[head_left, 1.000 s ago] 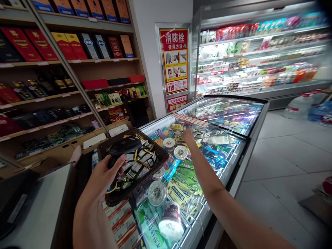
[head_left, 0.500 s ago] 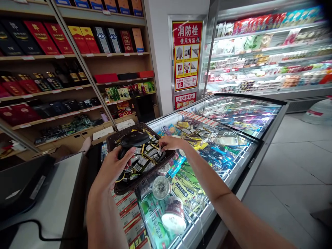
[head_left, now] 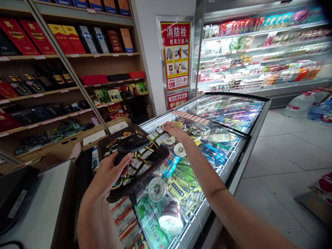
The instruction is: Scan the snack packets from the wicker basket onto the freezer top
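Observation:
My left hand (head_left: 110,171) is wrapped round the handle of a black handheld barcode scanner (head_left: 133,141), whose head hangs over a dark brown woven basket (head_left: 155,162). Several small black, gold and white snack packets (head_left: 140,167) fill the basket, partly hidden by the scanner. At the basket's right rim, my right hand (head_left: 173,129) pinches one snack packet (head_left: 159,135) by its edge, with its printed white label facing up. This packet is just in front of the scanner's nose. The basket rests on the near left part of a glass-topped freezer (head_left: 199,221).
Ice cream tubs (head_left: 157,189) and bagged ices show under the freezer's glass. A grey counter (head_left: 44,211) with a black device (head_left: 15,193) stands at left. Shelves of boxed bottles (head_left: 75,39) line the back left. Water jugs (head_left: 299,105) stand on the floor at right.
My right hand has lifted a packet up from the basket's right side and brought it before the scanner. The view has turned slightly right. My left hand still holds the scanner.

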`<control>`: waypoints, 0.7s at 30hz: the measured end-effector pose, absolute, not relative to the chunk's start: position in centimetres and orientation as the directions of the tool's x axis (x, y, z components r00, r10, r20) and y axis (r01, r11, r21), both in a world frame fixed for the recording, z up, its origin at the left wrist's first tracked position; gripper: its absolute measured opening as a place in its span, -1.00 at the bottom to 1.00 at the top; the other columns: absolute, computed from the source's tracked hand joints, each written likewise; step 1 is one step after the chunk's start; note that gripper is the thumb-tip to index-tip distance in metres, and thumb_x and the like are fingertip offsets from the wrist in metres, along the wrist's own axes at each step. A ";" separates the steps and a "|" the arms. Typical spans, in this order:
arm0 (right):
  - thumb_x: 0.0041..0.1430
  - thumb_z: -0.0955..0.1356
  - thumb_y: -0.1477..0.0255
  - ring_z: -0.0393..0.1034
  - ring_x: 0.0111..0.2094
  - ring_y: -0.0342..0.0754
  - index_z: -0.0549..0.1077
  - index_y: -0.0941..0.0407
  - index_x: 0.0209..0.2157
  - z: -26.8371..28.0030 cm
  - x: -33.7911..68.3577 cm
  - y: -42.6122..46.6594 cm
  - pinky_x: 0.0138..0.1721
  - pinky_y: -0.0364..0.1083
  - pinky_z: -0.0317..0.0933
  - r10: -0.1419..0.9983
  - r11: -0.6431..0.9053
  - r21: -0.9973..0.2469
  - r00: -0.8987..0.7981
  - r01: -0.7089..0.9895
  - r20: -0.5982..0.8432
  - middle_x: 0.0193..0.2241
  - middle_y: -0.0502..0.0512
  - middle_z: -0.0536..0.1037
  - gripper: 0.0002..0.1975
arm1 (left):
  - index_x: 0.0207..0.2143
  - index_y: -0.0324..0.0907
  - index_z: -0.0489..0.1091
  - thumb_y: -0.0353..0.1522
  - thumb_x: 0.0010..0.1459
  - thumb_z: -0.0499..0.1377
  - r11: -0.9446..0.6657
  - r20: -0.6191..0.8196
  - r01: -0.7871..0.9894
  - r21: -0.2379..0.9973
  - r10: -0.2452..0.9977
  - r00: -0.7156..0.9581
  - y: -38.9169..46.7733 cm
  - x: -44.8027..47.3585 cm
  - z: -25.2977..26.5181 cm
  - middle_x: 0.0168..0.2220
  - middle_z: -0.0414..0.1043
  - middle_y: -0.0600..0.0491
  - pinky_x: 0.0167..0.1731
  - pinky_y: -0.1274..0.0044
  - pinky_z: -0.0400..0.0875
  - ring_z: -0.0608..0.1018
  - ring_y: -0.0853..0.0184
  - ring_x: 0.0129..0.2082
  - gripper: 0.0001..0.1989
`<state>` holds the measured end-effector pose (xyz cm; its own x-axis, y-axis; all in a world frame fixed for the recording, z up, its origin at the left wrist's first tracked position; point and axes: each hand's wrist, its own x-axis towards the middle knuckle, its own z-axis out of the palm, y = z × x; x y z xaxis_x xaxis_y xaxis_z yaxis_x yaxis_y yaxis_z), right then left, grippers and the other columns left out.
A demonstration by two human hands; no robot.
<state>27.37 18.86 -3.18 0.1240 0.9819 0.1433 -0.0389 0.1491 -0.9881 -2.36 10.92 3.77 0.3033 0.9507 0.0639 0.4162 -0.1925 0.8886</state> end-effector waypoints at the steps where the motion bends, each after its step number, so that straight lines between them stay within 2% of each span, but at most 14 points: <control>1: -0.07 0.44 0.25 0.17 -0.55 -0.20 0.32 0.09 -0.40 -3.2 27.5 18.9 -0.50 -0.21 0.01 0.981 0.144 -0.989 0.133 -0.036 0.138 -0.61 -0.14 0.32 -0.71 | -0.45 -0.17 0.42 0.14 -0.04 0.25 -0.198 0.068 0.415 0.888 0.949 0.307 10.9 -2.3 3.8 -0.55 0.39 0.10 -0.56 0.58 0.25 0.35 0.42 -0.59 -0.47; 12: -0.01 0.40 0.22 0.20 -0.54 -0.19 0.37 0.09 -0.35 -4.4 28.2 20.0 -0.50 -0.21 0.04 0.981 0.151 -0.986 0.113 0.064 0.158 -0.57 -0.11 0.35 -0.73 | -0.47 -0.18 0.40 0.11 -0.08 0.29 -0.193 0.073 0.411 0.891 0.954 0.291 10.5 -1.7 4.1 -0.58 0.37 0.11 -0.61 0.61 0.23 0.35 0.43 -0.60 -0.48; 15: 0.04 0.35 0.28 0.23 -0.50 -0.17 0.36 0.10 -0.38 -5.5 29.6 21.1 -0.45 -0.20 0.11 0.957 0.089 -0.977 0.254 0.195 0.138 -0.55 -0.09 0.35 -0.81 | -0.45 -0.18 0.41 0.12 -0.10 0.29 -0.171 0.070 0.412 0.895 0.966 0.249 10.5 -1.9 4.3 -0.57 0.37 0.10 -0.62 0.60 0.24 0.38 0.40 -0.58 -0.47; 17: 0.07 0.32 0.36 0.29 -0.43 -0.11 0.37 0.11 -0.40 -6.5 31.3 21.6 -0.39 -0.16 0.17 0.903 -0.041 -0.943 0.417 0.330 0.107 -0.52 -0.02 0.39 -0.89 | -0.42 -0.17 0.42 0.13 -0.13 0.31 -0.159 0.072 0.400 0.902 0.972 0.225 10.6 -2.3 4.3 -0.53 0.39 0.09 -0.61 0.59 0.27 0.39 0.39 -0.56 -0.45; 19: 0.08 0.30 0.44 0.36 -0.32 0.01 0.39 0.14 -0.38 -7.6 33.2 21.5 -0.30 -0.08 0.22 0.829 -0.188 -0.890 0.552 0.416 0.083 -0.46 0.10 0.43 -0.93 | -0.42 -0.16 0.42 0.14 -0.14 0.31 -0.174 0.101 0.391 0.904 0.974 0.202 10.6 -2.8 4.3 -0.51 0.41 0.09 -0.60 0.58 0.29 0.39 0.39 -0.56 -0.45; 21: 0.08 0.30 0.49 0.40 -0.20 0.14 0.41 0.18 -0.29 -8.4 34.9 20.9 -0.21 0.02 0.24 0.816 -0.229 -0.864 0.573 0.447 0.080 -0.38 0.23 0.46 -0.86 | -0.43 -0.16 0.42 0.15 -0.13 0.30 -0.201 0.147 0.376 0.904 0.975 0.167 10.8 -3.3 4.2 -0.51 0.40 0.09 -0.60 0.57 0.28 0.38 0.39 -0.57 -0.45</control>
<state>34.86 20.93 -8.43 0.5731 0.8155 0.0802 0.4473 -0.2293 -0.8645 -3.31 10.79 4.17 0.1674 0.9748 0.1473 0.3762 -0.2013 0.9044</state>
